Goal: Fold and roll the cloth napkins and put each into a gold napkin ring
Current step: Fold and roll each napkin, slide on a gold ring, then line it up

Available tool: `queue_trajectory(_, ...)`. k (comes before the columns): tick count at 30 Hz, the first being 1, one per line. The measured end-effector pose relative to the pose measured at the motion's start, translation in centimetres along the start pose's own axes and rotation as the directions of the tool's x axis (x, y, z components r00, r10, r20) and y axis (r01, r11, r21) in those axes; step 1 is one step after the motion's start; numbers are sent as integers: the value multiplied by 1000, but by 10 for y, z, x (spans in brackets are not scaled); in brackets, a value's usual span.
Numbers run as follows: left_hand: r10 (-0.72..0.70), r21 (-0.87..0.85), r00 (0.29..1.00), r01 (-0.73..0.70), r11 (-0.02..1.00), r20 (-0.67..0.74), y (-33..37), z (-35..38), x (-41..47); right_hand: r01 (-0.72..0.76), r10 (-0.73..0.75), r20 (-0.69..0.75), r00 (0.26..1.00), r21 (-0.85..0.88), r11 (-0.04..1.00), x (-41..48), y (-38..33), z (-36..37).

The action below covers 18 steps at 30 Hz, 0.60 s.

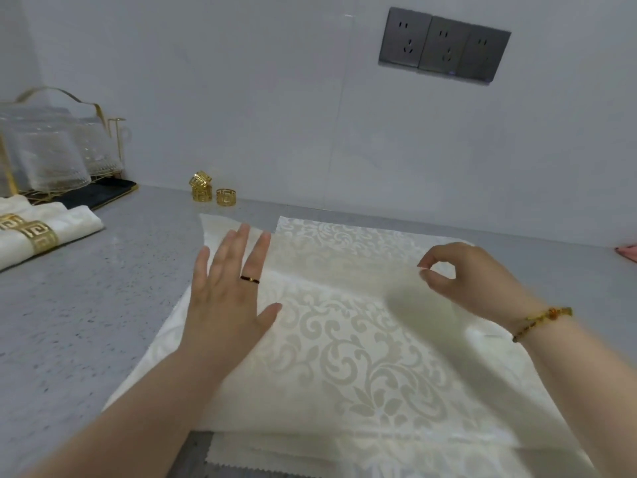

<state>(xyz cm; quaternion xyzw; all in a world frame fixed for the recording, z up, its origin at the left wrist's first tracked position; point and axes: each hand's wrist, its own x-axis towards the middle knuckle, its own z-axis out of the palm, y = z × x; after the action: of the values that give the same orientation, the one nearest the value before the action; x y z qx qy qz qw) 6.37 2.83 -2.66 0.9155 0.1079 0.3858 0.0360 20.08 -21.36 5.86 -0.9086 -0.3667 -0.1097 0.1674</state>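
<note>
A cream damask napkin (362,357) lies spread on the grey counter, its near part folded over toward the far edge, with more cream cloth under it. My left hand (227,298) is flat on the napkin's left side, fingers straight and spread. My right hand (462,277) pinches the folded edge of the napkin between thumb and forefinger at the right. Three loose gold napkin rings (210,192) stand by the back wall, two of them stacked. At the far left lie rolled napkins (51,232) in gold rings.
A gold wire rack with clear glass pieces (51,150) stands at the back left on a dark mat (103,193). Grey wall sockets (444,44) sit on the wall above. A pink object (627,251) shows at the right edge.
</note>
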Motion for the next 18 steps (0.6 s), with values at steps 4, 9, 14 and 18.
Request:
queue_trajectory(4, -73, 99, 996, 69, 993, 41, 3, -20, 2, 125, -126, -1, 992, 104, 987, -49, -1, -9)
queue_trajectory(9, 24, 207, 991, -51, 977, 131, -21, -47, -11, 213, -209, -56, 976, 88, 973, -96, 15, 5)
queue_trajectory(14, 218, 188, 947, -264, 946, 236, -36, -66, -42, 230, -269, -145, 952, -239, 943, -111, 38, 33)
queue_trajectory(18, 231, 145, 934, -277, 950, 272, -44, -66, -64, 166, -254, -176, 951, -405, 899, -115, 57, 43)
